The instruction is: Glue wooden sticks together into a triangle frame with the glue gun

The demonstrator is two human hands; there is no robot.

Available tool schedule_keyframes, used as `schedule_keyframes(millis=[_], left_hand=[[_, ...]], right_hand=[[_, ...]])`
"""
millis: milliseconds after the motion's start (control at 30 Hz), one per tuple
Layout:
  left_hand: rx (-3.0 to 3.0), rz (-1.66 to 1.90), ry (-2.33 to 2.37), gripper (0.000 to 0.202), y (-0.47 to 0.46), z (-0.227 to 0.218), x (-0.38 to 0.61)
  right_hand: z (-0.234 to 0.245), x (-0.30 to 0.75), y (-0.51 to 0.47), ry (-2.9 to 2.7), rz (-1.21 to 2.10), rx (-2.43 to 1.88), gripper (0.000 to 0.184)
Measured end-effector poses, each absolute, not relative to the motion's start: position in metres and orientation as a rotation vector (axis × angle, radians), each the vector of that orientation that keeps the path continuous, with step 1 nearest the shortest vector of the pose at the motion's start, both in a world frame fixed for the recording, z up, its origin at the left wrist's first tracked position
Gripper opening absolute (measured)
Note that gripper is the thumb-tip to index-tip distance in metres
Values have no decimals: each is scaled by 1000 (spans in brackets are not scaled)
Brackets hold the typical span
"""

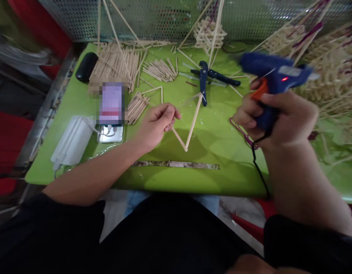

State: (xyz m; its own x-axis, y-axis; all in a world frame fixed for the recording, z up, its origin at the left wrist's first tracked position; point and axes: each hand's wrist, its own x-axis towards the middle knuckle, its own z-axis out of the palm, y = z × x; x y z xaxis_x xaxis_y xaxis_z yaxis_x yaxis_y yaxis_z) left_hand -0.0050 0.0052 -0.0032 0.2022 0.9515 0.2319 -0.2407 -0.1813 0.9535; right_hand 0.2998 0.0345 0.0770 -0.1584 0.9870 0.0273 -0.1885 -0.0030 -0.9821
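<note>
My left hand (161, 120) pinches one end of a V-shaped pair of joined wooden sticks (194, 122) just above the green table. The joint of the V points toward me, and its far arm reaches up to the dark blue cutter's handle. In my right hand (281, 114) is a blue glue gun (278, 72) with an orange trigger and a lit red light. It is raised over the table's right side, its nozzle end to the left and blurred. A black cord (254, 156) hangs from its grip. The dark blue cutter (203, 78) lies beyond the sticks.
Stick bundles (116, 62) lie at the back left, near a phone (111, 101), a white power bank (73, 140) and a black case (86, 67). Stick lattices (330, 64) crowd the right. A flat mottled strip (178, 164) lies along the green table's (164, 180) front.
</note>
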Motion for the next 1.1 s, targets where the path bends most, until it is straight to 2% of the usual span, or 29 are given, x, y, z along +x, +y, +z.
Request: schedule_keyframes(millis=[233, 333, 433, 567, 900, 1100], left_hand=[[1162, 1320, 682, 61, 11, -2, -7], [1174, 1290, 702, 69, 14, -4, -11], [1170, 1296, 652, 68, 16, -3, -13], [1110, 1288, 610, 66, 14, 3, -12], [1109, 1317, 704, 60, 10, 11, -13], [1077, 1342, 690, 60, 7, 16, -9]], right_hand=[[67, 283, 3, -1173, 1424, -909, 13], [74, 283, -4, -1103, 1546, -901, 13], [76, 286, -4, -1142, 1711, -831, 9], [69, 284, 1, -1148, 1870, -678, 17], [54, 280, -11, -1377, 1430, -673, 36], [51, 279, -15, -1397, 1369, -654, 44]])
